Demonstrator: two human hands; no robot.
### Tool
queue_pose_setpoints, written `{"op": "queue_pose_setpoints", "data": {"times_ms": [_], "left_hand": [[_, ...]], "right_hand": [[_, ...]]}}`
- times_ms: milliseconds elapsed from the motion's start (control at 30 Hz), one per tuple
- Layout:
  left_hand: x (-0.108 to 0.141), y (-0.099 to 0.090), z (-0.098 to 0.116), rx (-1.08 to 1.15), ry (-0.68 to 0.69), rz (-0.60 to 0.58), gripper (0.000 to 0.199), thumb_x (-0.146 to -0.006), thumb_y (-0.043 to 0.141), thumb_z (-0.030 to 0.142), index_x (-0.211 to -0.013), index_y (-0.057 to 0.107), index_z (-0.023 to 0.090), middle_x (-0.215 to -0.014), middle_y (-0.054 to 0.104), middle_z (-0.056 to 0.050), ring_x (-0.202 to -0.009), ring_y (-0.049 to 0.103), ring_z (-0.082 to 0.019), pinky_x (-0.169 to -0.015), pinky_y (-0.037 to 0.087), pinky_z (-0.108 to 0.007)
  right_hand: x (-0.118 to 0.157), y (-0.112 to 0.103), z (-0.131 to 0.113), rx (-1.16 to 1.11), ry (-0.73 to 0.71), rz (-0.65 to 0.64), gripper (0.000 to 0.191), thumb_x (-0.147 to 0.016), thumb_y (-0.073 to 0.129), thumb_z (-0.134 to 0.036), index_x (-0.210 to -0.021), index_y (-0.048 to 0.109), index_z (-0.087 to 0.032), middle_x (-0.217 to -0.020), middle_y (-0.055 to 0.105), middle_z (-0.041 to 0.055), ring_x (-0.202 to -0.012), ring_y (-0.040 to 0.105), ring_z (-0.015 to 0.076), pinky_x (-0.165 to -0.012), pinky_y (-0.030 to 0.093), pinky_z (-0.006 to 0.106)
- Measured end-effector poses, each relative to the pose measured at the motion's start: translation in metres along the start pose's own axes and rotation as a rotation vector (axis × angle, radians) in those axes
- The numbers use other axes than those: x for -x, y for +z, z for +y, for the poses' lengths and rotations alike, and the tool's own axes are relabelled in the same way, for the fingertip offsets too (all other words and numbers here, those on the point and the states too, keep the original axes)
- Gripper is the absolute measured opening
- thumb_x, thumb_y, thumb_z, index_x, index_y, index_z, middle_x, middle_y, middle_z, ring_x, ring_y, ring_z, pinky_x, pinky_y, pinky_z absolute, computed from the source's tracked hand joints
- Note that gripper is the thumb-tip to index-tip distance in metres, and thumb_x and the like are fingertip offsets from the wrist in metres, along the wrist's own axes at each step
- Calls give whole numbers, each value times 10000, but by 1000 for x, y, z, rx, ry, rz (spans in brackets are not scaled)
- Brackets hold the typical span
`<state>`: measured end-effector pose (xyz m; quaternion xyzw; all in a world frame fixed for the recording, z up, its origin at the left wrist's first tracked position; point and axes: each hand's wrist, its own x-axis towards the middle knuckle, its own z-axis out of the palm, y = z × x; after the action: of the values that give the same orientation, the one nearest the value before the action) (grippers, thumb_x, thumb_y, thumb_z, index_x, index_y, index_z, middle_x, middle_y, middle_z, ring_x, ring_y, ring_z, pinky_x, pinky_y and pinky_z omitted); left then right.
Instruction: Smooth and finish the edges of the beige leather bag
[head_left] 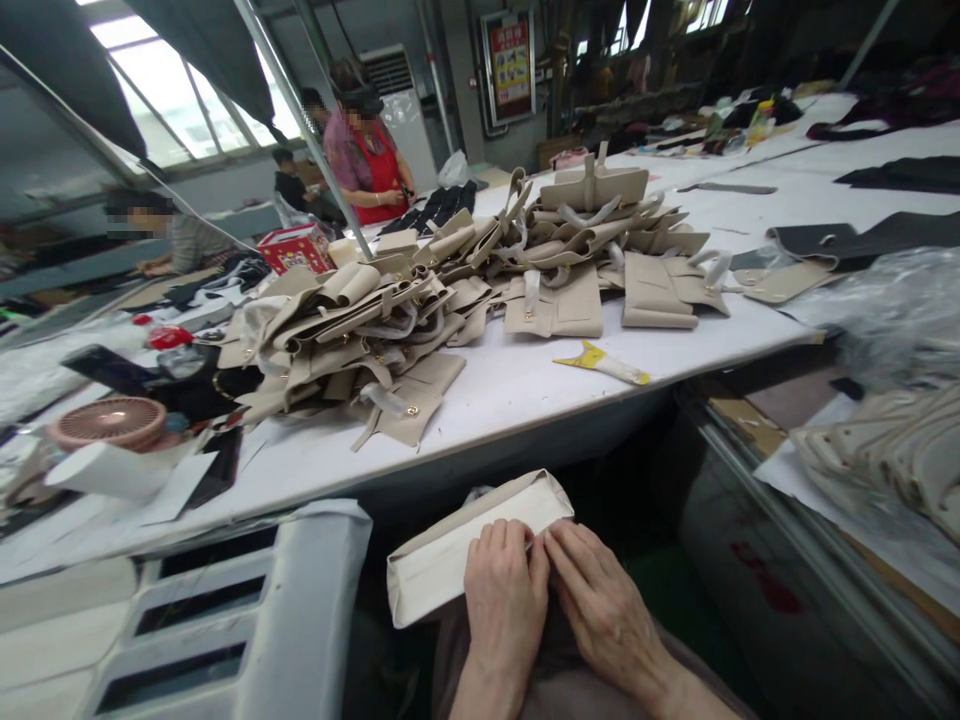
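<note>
A beige handbag body (442, 562) lies at my lap, its long cream face turned up toward me and its corners folded square. My left hand (504, 590) rests over the near edge of it, fingers bent down and thumb pressed toward the right end. At the bag's right corner, my right hand (600, 605) pinches the edge, with its fingertips close to my left thumb. Whatever detail sits between the fingertips is hidden. Beyond them, on the white table (480, 395), is a heap of beige bag pieces (375, 320) with straps and gold-coloured fittings.
A yellow-handled tool (604, 362) lies near the table edge. To the left are a pink fan (109, 422), a white roll (105, 470) and a grey slatted plastic crate (300, 600). Stacked cream pieces (885, 450) lie at the right. A person in a red apron (382, 175) stands across the table.
</note>
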<state>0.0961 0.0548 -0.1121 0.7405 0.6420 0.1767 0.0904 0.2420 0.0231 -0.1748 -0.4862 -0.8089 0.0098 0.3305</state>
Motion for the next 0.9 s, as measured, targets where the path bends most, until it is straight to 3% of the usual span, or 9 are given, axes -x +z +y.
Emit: {"op": "queue_pose_setpoints", "data": {"times_ms": [100,233,433,733,900], "left_hand": [[8,-3,-8,88,-47,31,96,-931,522,244,-980,586,192,-879,635,-57,-841,586,-236,-758,411,-361],[16,-11,-16,148,-85,-8,173,-956,489,269,-808,562,216,-817,604,-33,-802,556,-220,-741,384,-361],[24,-20,-28,83,-113,30,191,-951,501,278,-788,578,217,-836,610,-35,-827,539,-235,-757,346,-383],[41,-30,-55,76,-132,169,146,-914,583,293,-792,632,230,-818,640,-11,-823,553,-218,-816,334,-388],[50,-31,-68,105,-162,261,94,-893,605,273,-820,646,232,-889,661,-21,-920,570,-229,-899,316,-418]], "right_hand": [[-1,3,-5,-12,6,-16,556,-931,445,-82,-1481,377,-130,-1389,527,165,-1330,437,316,-1013,524,515],[-3,8,-15,-43,-21,-33,563,-926,445,-72,-1482,364,-106,-1380,534,167,-1337,429,305,-1031,512,490],[-4,18,-29,-26,-104,-69,567,-900,441,-51,-1464,381,-70,-1386,526,174,-1353,402,306,-1063,481,491],[-11,29,-50,18,-161,-53,474,-906,455,-53,-1378,472,-16,-1333,554,193,-1311,438,309,-1042,499,492],[-14,31,-61,26,-211,-65,473,-901,442,-47,-1371,482,-19,-1335,559,177,-1306,445,306,-1046,495,478]]}}
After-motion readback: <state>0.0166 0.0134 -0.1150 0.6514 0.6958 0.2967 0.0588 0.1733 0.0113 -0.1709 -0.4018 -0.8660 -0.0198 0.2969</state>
